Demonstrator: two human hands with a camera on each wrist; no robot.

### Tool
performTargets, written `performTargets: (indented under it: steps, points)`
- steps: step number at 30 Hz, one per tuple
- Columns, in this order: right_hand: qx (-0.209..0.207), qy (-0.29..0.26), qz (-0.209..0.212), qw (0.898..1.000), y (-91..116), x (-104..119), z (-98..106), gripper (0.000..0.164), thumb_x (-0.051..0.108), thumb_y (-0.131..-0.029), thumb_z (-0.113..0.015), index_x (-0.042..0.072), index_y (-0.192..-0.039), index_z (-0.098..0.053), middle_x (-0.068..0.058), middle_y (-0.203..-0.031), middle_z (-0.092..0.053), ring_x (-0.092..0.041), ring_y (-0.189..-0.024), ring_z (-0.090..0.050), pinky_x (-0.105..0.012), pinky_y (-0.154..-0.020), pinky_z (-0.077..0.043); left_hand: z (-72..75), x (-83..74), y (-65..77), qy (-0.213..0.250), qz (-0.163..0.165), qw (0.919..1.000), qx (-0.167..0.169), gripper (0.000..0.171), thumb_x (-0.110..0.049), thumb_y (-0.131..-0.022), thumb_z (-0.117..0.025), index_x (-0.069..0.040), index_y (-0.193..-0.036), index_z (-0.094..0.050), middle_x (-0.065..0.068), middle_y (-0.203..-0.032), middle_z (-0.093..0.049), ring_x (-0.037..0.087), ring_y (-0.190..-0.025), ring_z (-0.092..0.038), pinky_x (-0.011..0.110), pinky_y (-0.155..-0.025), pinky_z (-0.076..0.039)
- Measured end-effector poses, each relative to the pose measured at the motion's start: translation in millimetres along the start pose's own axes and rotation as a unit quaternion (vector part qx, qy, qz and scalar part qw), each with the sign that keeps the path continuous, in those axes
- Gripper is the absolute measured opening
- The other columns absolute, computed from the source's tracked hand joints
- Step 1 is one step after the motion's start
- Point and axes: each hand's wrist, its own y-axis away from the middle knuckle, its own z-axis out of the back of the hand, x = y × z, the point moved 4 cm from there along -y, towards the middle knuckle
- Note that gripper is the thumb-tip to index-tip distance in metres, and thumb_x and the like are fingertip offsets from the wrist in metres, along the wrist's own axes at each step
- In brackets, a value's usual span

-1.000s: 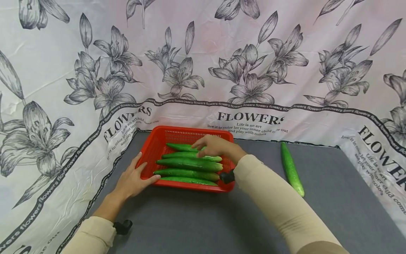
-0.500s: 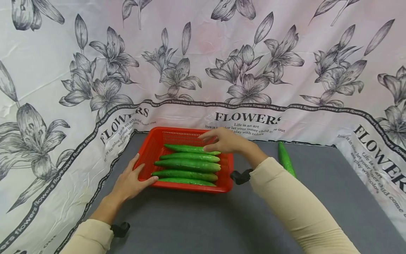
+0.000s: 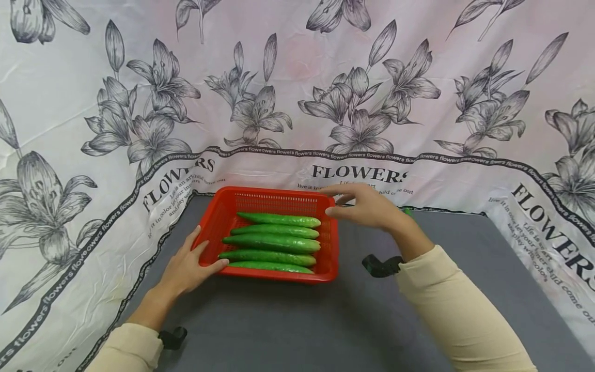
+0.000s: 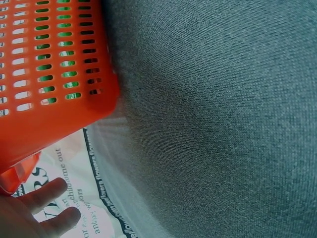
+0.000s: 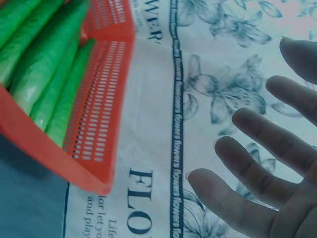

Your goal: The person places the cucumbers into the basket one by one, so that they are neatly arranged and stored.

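Observation:
A red plastic basket (image 3: pixel 274 277) with slotted walls holds several green cucumbers (image 3: pixel 271 243) lying side by side. My left hand (image 3: pixel 183 266) rests against its left end, thumb at the front rim and fingers spread along the left side. The left wrist view shows two fingertips (image 4: pixel 64 218) extended past the basket wall (image 4: pixel 54 59). My right hand (image 3: pixel 364 206) holds nothing; it hovers at the basket's far right corner, and its fingers show spread and relaxed in the right wrist view. Behind the right wrist, only the tip of another cucumber (image 3: pixel 407 212) shows; the rest is hidden.
The basket stands on a dark grey tabletop (image 3: pixel 279 330). A white cloth (image 3: pixel 260 170) printed with lilies and the word FLOWERS hangs behind and along both sides. Black wrist cameras (image 3: pixel 382 266) sit on both wrists.
My right hand has risen from over the cucumbers and moved right to the basket's corner, its arm now covering the lone cucumber. The left hand stays at the basket's left end.

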Motion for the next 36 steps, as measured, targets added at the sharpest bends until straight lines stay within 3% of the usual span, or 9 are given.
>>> performTargets:
  steps: [8,14,23,32,36]
  points:
    - [-0.068,0.025,-0.009,0.997,32,-9,16,0.05,0.033,-0.09,-0.07,0.019,-0.136,-0.057,-0.005,-0.137,-0.053,-0.027,-0.112,-0.056,-0.051,-0.083,-0.048,1.3,-0.5,0.1,-0.004,0.0,1.0,-0.003,0.089,-0.065,-0.083,-0.059,0.006,-0.136,-0.05,0.017,-0.155,-0.018,0.044,-0.123,-0.039,0.065,-0.092,-0.035]
    - [-0.109,0.003,-0.015,0.994,55,-14,26,0.049,0.029,-0.091,-0.069,0.017,-0.137,-0.057,-0.006,-0.14,-0.049,-0.029,-0.113,-0.054,-0.05,-0.081,-0.048,1.2,-0.3,-1.0,-0.005,-0.001,1.0,-0.004,0.089,-0.065,-0.084,-0.059,0.007,-0.136,-0.049,0.017,-0.155,-0.018,0.044,-0.123,-0.039,0.066,-0.092,-0.034]
    - [-0.14,0.008,-0.016,0.99,83,-31,38,0.051,0.027,-0.092,-0.068,0.015,-0.14,-0.053,-0.007,-0.144,-0.045,-0.031,-0.116,-0.052,-0.052,-0.08,-0.047,0.8,-0.8,-0.3,0.0,-0.006,0.9999,-0.009,0.088,-0.063,-0.084,-0.06,0.008,-0.135,-0.05,0.018,-0.155,-0.02,0.044,-0.126,-0.036,0.064,-0.094,-0.035]
    - [-0.171,0.023,-0.055,0.984,110,-48,51,0.055,0.026,-0.093,-0.067,0.023,-0.144,-0.048,-0.005,-0.141,-0.049,-0.026,-0.117,-0.052,-0.026,-0.075,-0.047,0.8,-0.6,0.3,0.005,-0.014,0.9998,-0.014,0.088,-0.062,-0.083,-0.061,0.009,-0.134,-0.051,0.018,-0.155,-0.02,0.045,-0.126,-0.036,0.063,-0.095,-0.034]
    - [-0.187,0.028,-0.085,0.978,121,-59,53,0.055,0.029,-0.093,-0.067,0.025,-0.145,-0.047,-0.005,-0.14,-0.05,-0.018,-0.115,-0.052,-0.032,-0.075,-0.047,0.8,-0.3,0.0,0.006,-0.015,0.9998,-0.015,0.088,-0.063,-0.083,-0.061,0.008,-0.134,-0.051,0.018,-0.155,-0.019,0.045,-0.126,-0.036,0.064,-0.095,-0.034]
